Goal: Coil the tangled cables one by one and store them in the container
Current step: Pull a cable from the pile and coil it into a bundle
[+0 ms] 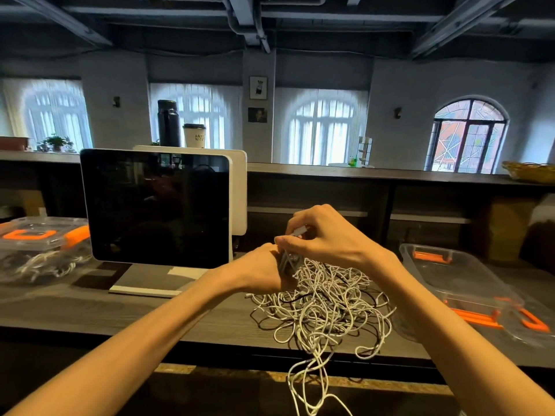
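Observation:
A heap of tangled white cables [322, 304], with a few black strands in it, lies on the dark wooden counter [120, 307]; some loops hang over the front edge. Just above the heap's far left side, my left hand [264, 270] grips a small bundle of white cable [288, 261]. My right hand [324, 235] pinches a white cable end with its plug [300, 230] above that bundle. An open clear container [450, 274] with orange clips stands to the right of the heap.
A dark-screened monitor [156, 205] on a white stand sits left of my hands. At the far left is a lidded clear box [39, 250] holding cables. The container's lid [528, 322] lies at the right edge. A bottle and paper cup stand on the ledge behind.

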The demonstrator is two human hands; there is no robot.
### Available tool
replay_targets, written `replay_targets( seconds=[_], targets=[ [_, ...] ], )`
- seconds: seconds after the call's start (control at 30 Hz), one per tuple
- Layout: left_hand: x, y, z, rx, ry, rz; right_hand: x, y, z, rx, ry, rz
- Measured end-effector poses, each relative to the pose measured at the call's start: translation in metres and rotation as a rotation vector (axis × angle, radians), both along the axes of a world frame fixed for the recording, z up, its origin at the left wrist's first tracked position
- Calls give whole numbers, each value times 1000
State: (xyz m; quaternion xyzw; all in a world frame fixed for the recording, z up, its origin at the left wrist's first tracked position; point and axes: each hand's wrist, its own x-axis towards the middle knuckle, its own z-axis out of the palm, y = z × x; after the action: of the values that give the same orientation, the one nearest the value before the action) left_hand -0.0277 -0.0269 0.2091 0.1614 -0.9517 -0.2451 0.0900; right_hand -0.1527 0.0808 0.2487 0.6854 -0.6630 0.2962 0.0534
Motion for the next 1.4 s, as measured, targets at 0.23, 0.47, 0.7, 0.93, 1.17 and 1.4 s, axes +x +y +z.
replay_targets(
  seconds=[0.23,0.47,0.7,0.93,1.17,1.4],
  targets=[
    [1,12,5,198,-30,-123,-4,0,3,169,-430,108],
    [1,-6,3,757,318,-273,-7,-1,-24,-85,-537,80],
    [6,-28,6,1092,391,-195,-10,7,-31,-142,-504,50],
    [0,-14,-2,1067,170,-214,-5,6,-9,-103,-498,188],
    [-4,-9,-6,971,206,-341,-12,4,-20,-300,-548,16],
    [3,-33,5,995,345,-73,-12,25,-48,-368,-25,-63]
  ],
)
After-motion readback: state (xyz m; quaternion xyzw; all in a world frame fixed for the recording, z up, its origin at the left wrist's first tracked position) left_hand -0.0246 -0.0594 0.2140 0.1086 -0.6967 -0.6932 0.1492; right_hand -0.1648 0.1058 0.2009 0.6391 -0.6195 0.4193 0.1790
